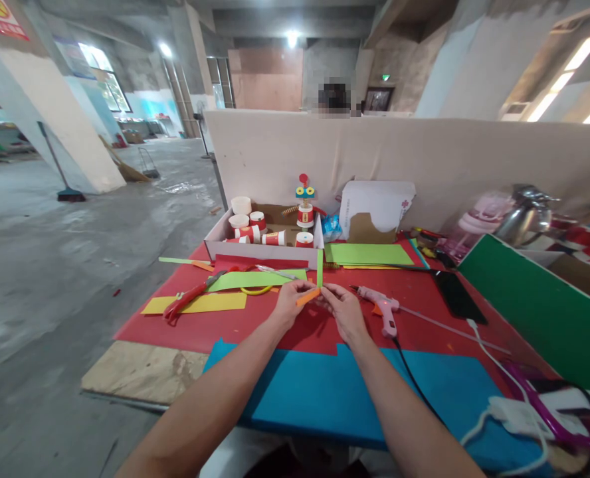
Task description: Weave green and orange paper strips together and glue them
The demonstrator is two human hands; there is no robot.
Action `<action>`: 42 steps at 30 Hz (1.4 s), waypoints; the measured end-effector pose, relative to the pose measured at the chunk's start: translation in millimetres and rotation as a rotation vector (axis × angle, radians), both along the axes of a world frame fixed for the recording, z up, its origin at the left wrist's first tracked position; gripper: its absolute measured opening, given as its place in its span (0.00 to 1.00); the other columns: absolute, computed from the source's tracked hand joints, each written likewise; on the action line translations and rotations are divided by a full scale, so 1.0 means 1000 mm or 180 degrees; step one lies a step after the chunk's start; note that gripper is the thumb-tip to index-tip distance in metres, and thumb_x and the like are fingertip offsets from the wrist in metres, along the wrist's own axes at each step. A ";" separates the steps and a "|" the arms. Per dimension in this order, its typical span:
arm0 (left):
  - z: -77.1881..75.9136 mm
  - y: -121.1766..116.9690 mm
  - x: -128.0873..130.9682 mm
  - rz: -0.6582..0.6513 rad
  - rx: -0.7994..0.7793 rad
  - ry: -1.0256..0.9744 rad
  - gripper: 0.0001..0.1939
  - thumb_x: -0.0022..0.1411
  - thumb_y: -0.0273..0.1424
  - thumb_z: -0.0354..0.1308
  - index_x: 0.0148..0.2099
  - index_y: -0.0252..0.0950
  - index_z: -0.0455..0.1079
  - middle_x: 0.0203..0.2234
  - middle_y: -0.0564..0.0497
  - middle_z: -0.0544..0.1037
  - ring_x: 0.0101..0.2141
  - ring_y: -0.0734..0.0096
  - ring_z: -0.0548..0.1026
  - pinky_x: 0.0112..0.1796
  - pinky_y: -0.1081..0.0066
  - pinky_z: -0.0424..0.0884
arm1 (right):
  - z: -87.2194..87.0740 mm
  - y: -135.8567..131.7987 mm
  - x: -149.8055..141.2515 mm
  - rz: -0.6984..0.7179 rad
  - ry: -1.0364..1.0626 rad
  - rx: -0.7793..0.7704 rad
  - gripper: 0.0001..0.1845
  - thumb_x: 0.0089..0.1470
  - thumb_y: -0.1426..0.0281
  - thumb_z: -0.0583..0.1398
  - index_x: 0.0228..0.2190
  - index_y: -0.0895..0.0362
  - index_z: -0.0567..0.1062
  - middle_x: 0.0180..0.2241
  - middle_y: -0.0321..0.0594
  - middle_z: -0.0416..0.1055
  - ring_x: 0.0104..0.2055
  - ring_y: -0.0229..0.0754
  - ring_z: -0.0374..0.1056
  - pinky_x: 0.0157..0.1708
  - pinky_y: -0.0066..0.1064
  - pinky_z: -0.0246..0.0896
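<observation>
My left hand (291, 300) and my right hand (343, 307) meet over the red sheet (235, 325) on the table. Both pinch two crossed paper strips: an orange strip (307, 297) lying across and a green strip (319, 267) standing upright between my fingertips. The fingers of both hands are closed on the strips. A pink glue gun (382, 308) rests just right of my right hand, its cord trailing toward me. Red-handled scissors (191, 295) lie to the left on yellow paper (195, 304).
A white box (262, 249) holding several red-and-white paper cups and a small cup figure (305, 206) stands behind my hands. Green paper sheets (367, 253), a black phone (455, 295), a green board (539, 305) and a blue sheet (335, 392) surround the spot. A person sits behind the beige partition.
</observation>
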State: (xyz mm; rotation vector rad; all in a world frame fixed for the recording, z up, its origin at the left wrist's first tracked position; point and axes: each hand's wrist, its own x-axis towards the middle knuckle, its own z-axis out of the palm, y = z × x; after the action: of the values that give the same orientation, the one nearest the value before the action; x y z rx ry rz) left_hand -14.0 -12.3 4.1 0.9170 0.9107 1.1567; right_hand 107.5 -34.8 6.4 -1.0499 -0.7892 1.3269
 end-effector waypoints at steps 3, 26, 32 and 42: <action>-0.005 0.004 0.001 0.0069 0.0024 -0.0104 0.19 0.33 0.38 0.71 0.25 0.30 0.73 0.19 0.48 0.76 0.21 0.71 0.73 0.24 0.72 0.70 | 0.001 0.000 -0.001 -0.0096 -0.0189 0.0107 0.18 0.32 0.62 0.70 0.29 0.57 0.79 0.24 0.35 0.75 0.27 0.38 0.70 0.35 0.34 0.69; 0.000 0.000 -0.002 0.0074 0.0427 0.0271 0.13 0.38 0.34 0.69 0.27 0.31 0.76 0.22 0.49 0.77 0.24 0.73 0.71 0.29 0.72 0.68 | 0.002 0.001 0.002 0.0004 0.0107 0.0045 0.17 0.31 0.62 0.71 0.26 0.57 0.77 0.24 0.34 0.75 0.26 0.36 0.70 0.33 0.30 0.68; 0.005 -0.003 -0.001 -0.0207 0.0270 -0.0019 0.18 0.36 0.30 0.70 0.34 0.32 0.76 0.29 0.46 0.78 0.29 0.71 0.73 0.30 0.72 0.68 | 0.003 0.003 0.001 -0.0320 0.0243 0.0195 0.17 0.29 0.62 0.71 0.24 0.55 0.76 0.21 0.32 0.73 0.24 0.36 0.69 0.31 0.30 0.68; -0.001 -0.001 0.000 0.0069 0.0336 0.0055 0.16 0.40 0.37 0.69 0.30 0.31 0.75 0.25 0.48 0.77 0.28 0.70 0.74 0.33 0.70 0.70 | 0.000 -0.003 -0.007 -0.0238 0.0027 0.0295 0.16 0.34 0.61 0.70 0.25 0.56 0.74 0.23 0.34 0.74 0.25 0.39 0.71 0.32 0.34 0.70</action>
State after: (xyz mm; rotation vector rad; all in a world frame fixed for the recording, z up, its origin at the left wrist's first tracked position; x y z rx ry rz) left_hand -13.7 -12.9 2.8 1.0059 0.8820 1.2263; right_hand 100.9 -37.6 6.4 -0.9906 -0.7902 1.2196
